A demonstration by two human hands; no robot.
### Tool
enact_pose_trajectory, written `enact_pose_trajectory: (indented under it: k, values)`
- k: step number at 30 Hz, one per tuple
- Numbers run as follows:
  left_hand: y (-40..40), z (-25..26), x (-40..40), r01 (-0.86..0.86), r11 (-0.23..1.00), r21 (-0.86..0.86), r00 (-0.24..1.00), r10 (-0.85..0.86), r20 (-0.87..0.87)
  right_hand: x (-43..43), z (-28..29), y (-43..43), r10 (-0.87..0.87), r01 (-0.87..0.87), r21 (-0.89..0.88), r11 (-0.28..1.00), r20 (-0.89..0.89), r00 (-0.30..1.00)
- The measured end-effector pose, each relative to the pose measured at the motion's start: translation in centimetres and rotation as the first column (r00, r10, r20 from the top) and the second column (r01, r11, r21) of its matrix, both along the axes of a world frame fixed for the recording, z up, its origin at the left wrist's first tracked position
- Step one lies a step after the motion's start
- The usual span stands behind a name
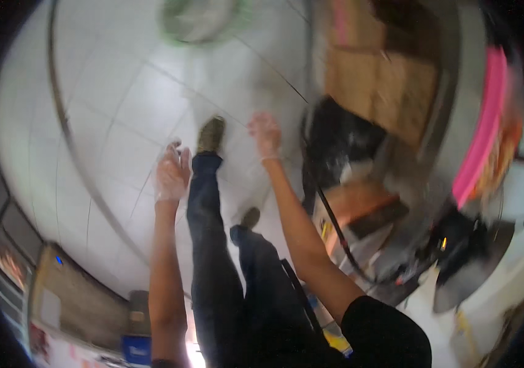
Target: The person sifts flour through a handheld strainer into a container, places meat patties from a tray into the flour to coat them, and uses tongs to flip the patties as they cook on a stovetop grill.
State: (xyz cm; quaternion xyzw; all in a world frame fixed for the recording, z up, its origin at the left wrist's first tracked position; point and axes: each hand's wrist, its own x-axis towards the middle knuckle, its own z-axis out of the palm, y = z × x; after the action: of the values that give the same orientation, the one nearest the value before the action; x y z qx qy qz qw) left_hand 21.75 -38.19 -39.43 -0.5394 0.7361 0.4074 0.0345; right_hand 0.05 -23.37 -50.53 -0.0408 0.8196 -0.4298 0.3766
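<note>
Both hands wear thin, clear plastic gloves and hang over the tiled floor [128, 115], on either side of my forward leg. My left hand [172, 172] is beside the dark trouser leg [204, 202], fingers somewhat bent and apart, nothing in it. To the right of the forward shoe [211, 134], my right hand [265, 133] is blurred; its fingers look loosely curled, and no object shows in it. A round green-rimmed container [202, 20] with pale contents, blurred, stands on the floor ahead.
Cardboard boxes [381, 87] and a black plastic bag [340, 133] line the right side. A dark cable or hose [331, 211] runs past them. Farther right is a pink curved rim [483, 133]. At lower left stand a brownish panel [78, 294] and a blue box [136, 349].
</note>
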Motion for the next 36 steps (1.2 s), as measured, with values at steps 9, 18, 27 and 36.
enact_pose_trajectory:
  k: [9,18,27,36]
  values:
    - [28.6,-0.3,-13.2,0.916,0.376,-0.138,0.310,-0.884,-0.351,12.7,14.2,35.4,-0.337,0.350,0.318,0.881,-0.097,0.936]
    - [54.2,4.0,-5.6,0.897,0.424,0.123,0.440,-0.841,-0.314,17.7,19.5,58.2,-0.464,0.574,0.337,0.746,-0.355,0.812]
    - [58.4,0.2,4.3,0.511,0.759,0.404,0.817,-0.282,-0.503,30.6,23.4,64.5,-0.190,0.309,0.590,0.746,-0.256,0.948]
    - [50.7,7.0,2.9,0.925,0.011,-0.380,0.002,-1.000,-0.023,26.1,12.9,57.8,-0.245,0.311,0.452,0.836,-0.200,0.949]
